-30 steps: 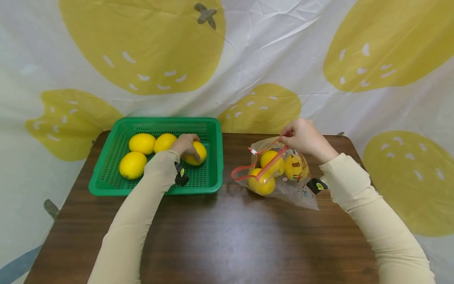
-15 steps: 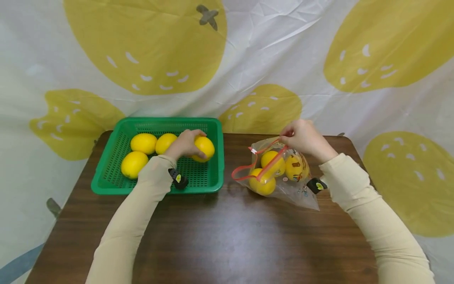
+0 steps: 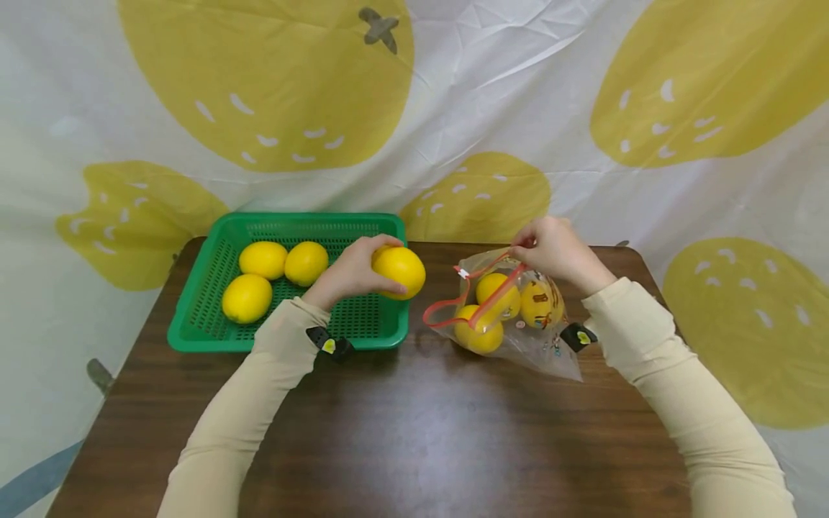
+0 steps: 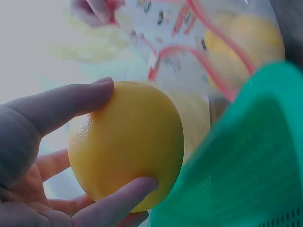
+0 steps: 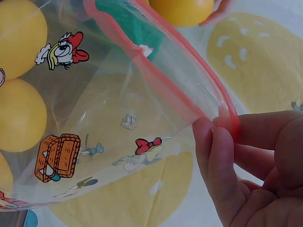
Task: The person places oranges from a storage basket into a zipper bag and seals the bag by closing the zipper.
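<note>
My left hand (image 3: 355,272) grips a yellow lemon (image 3: 400,272) over the right rim of a green basket (image 3: 188,306). In the left wrist view, thumb and fingers wrap round this lemon (image 4: 128,142). My right hand (image 3: 553,252) pinches the red zip edge of a clear plastic zip bag (image 3: 537,352), whose mouth gapes toward the basket. Inside the bag lie several lemons, one of them low by the mouth (image 3: 479,332). Cartoon prints cover the bag, and in the right wrist view the fingertips hold a corner of its red edge (image 5: 229,118).
Three more lemons sit in the basket's left and middle part, one of them a front lemon (image 3: 247,298). Basket and bag stand on a dark wooden table (image 3: 414,424). Behind it hangs a white cloth (image 3: 492,93) with yellow fruit prints.
My left hand has lifted the lemon from the basket floor and carried it right, to above the basket's rim. The right hand and the bag have stayed in place.
</note>
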`<state>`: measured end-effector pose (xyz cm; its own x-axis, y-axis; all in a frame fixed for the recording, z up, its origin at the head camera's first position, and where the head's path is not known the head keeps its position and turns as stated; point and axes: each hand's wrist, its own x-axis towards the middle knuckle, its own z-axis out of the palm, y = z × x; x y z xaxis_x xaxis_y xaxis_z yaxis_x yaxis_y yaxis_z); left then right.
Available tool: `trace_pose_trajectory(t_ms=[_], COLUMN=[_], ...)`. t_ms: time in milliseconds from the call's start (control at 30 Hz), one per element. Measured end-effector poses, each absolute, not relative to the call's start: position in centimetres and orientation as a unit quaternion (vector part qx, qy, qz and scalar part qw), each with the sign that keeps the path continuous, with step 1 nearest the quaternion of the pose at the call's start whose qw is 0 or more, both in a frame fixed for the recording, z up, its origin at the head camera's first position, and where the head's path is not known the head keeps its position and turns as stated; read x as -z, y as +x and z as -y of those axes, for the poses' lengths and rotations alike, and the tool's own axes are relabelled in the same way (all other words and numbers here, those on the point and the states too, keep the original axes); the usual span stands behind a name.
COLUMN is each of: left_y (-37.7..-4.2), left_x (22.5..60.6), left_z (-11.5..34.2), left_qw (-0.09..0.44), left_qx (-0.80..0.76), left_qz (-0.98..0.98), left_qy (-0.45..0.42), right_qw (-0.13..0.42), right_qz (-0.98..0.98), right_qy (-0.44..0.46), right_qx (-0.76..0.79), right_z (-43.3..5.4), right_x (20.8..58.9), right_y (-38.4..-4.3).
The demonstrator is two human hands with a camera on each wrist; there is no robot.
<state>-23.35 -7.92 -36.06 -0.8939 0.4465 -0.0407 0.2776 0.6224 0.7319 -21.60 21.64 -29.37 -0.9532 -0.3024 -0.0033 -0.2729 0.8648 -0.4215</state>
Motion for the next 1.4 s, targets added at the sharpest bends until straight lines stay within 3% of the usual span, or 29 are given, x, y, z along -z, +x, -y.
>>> trace_pose_trajectory(t_ms=[500,800,967,1200,1400], left_y=[-21.5,-20.8,-21.0,-21.2,-20.8], left_x=[36.4,37.7,38.0,38.1,38.0], left_z=[4.5,2.1,1.1,0.0,-1.0], left_qw=[0.117,0.245,0.290,0.300,0.266], left_qx=[-0.458,-0.612,-0.649,-0.658,-0.623], left_qz=[-0.851,-0.732,-0.690,-0.683,-0.726], left_qy=[0.228,0.175,0.133,0.102,0.122], right_qw=[0.018,0.017,0.022,0.010,-0.011], right_qz=[-0.965,-0.965,-0.964,-0.964,-0.961], right_qy=[-0.161,-0.165,-0.162,-0.170,-0.187], right_qx=[0.204,0.204,0.208,0.203,0.202], right_z=[-21.6,-21.5,-21.4,-21.4,-21.0], right_x=[29.5,29.4,29.6,29.6,29.7], right_y=[-21.6,-21.6,-21.7,-21.6,-21.5])
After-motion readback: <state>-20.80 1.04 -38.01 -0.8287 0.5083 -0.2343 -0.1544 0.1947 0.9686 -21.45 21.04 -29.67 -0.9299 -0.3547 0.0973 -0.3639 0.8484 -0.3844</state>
